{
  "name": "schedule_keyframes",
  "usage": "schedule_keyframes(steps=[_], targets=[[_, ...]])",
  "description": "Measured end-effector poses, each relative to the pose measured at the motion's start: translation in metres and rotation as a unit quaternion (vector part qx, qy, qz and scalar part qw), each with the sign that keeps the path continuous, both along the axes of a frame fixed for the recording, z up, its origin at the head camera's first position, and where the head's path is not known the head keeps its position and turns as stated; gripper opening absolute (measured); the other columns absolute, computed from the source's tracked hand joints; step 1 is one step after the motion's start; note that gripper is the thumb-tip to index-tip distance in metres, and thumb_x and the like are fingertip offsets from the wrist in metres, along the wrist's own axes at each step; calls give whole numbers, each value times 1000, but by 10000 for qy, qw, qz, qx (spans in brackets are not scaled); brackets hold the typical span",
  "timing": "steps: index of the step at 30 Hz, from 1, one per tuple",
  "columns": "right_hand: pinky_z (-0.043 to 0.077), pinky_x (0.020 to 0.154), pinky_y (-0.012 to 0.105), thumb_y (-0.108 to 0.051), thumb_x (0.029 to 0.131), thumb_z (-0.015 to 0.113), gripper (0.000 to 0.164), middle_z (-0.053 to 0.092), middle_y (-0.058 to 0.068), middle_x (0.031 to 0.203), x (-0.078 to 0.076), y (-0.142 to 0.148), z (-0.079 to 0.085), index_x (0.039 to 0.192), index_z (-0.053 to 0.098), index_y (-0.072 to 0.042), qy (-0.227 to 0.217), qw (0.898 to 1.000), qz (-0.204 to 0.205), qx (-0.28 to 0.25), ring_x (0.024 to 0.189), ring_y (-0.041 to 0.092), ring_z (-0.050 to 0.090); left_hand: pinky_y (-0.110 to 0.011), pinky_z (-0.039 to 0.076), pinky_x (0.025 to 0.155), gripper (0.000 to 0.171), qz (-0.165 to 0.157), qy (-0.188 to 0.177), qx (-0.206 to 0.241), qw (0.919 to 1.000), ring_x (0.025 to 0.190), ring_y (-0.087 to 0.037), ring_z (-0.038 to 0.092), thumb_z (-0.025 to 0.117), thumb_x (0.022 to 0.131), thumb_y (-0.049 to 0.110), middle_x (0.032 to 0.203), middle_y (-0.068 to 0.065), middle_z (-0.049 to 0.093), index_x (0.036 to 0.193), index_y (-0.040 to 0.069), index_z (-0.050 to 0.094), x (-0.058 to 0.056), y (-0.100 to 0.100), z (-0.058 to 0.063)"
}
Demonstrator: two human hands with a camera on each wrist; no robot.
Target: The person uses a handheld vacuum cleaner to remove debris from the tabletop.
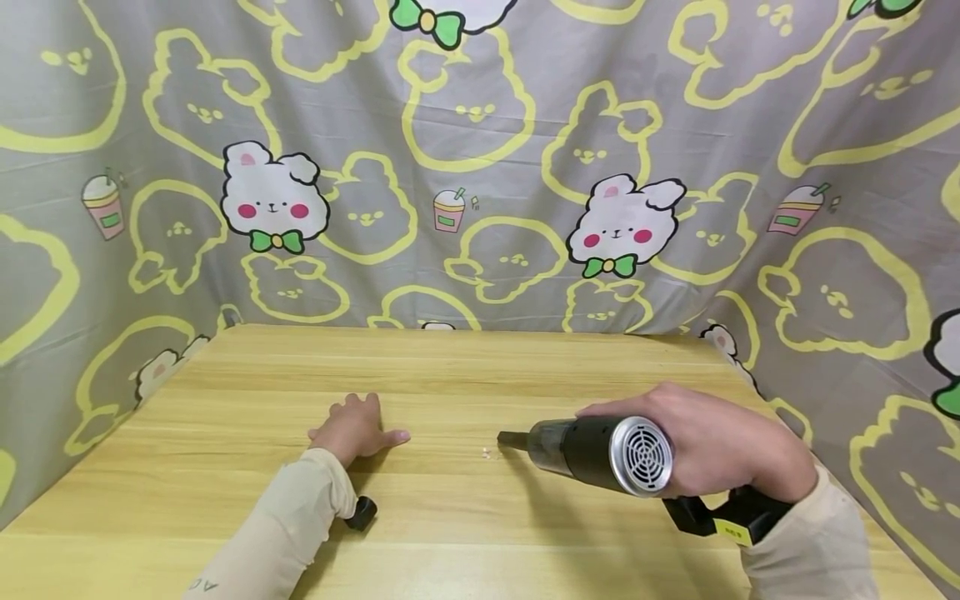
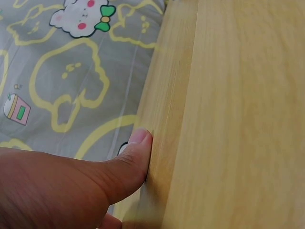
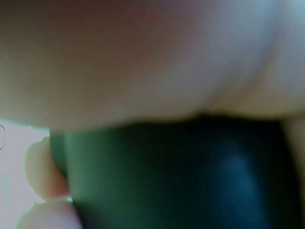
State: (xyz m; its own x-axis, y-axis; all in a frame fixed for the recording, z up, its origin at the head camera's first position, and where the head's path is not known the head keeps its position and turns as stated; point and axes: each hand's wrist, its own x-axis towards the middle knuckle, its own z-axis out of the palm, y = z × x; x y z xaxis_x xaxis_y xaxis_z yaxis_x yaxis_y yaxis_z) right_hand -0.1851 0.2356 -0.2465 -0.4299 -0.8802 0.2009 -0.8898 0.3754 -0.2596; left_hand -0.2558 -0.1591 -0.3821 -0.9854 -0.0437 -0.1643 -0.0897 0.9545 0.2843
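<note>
My right hand [image 1: 716, 437] grips a black handheld vacuum cleaner [image 1: 592, 450] with a silver vented end and a smoky clear front section. Its narrow dark nozzle [image 1: 513, 440] points left and down at the table, just to the right of a few tiny white bits [image 1: 487, 453]. Blurred in the right wrist view, the vacuum's dark body [image 3: 167, 176] fills the space below the palm, with fingertips [image 3: 45, 169] at its left side. To the left of the bits, my left hand [image 1: 352, 429] rests on the tabletop, thumb spread out, holding nothing.
The light wood-grain table [image 1: 420, 533] spreads under both hands. A grey curtain [image 1: 517, 192] with cartoon rabbits and yellow outlines encloses its back and sides. Black wrist-worn devices sit at the left wrist [image 1: 362, 513] and right wrist [image 1: 757, 512].
</note>
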Motion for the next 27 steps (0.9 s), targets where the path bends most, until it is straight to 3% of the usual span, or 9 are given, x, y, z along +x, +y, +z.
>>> schedule_keyframes(steps=[5,27], targets=[[51,64,17,-19,75,78,61,65,-20,93,2,-1,0,129,52,-31,-47,10000,-19,27,66,-3,57,-87,24,82,95,4,-5,-3,10000,124,-63,24,65,78,61,139,-42,30,137,-8,36,1,1,1],[51,64,19,-18,72,79,65,64,-19,88,7,-2,1,129,52,-30,-86,9998,-123,87,67,-2,57,-86,24,83,94,32,-61,-5,10000,125,-63,23,65,80,59,139,-41,30,139,-7,35,-1,0,-1]])
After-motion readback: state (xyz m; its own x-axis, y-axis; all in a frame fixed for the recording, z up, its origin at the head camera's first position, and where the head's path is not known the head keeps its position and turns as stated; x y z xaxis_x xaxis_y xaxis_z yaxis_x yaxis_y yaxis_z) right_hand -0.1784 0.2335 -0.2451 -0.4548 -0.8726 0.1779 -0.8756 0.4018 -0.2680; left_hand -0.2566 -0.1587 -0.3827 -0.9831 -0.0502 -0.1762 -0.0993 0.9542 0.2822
